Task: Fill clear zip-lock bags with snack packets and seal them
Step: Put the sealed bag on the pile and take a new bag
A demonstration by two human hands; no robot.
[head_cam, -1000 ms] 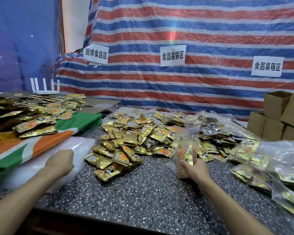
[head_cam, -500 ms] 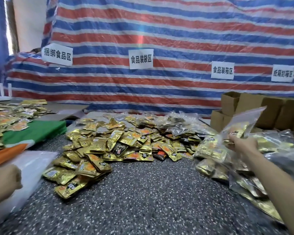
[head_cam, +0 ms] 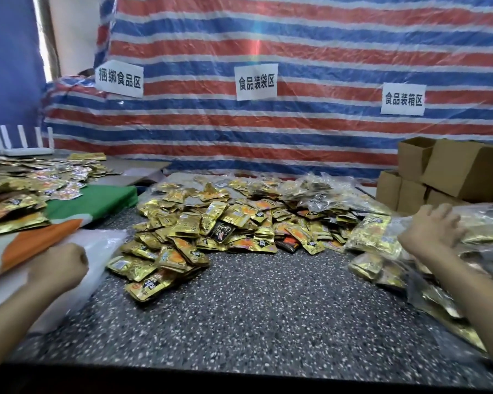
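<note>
1. Head view. Speckled dark table (head_cam: 239, 314), with a striped red, white and blue tarp (head_cam: 296, 46) hung behind it.
2. Loose snack packets (head_cam: 211, 223), mostly gold foil, lie heaped at mid-table; the heap runs from the near left toward the far right.
3. Left hand (head_cam: 59, 268): fingers curled into a fist, resting on a stack of empty clear bags (head_cam: 103, 248) at the table's left edge. Cannot tell whether it pinches a bag.
4. Right hand (head_cam: 433, 228): fingers spread and slack, gripping nothing, lying over the filled bags (head_cam: 373, 237) piled along the right side. Motion blur here.
5. More filled bags show at the back right of the packet heap.
6. Left of the table, a green, orange and white cloth (head_cam: 97, 200) carries a second spread of packets (head_cam: 17, 200); a white router (head_cam: 26, 150) stands behind.
7. Cardboard boxes (head_cam: 453, 172) are stacked at far right.
8. Paper signs (head_cam: 256, 82) are stuck to the tarp.
</note>
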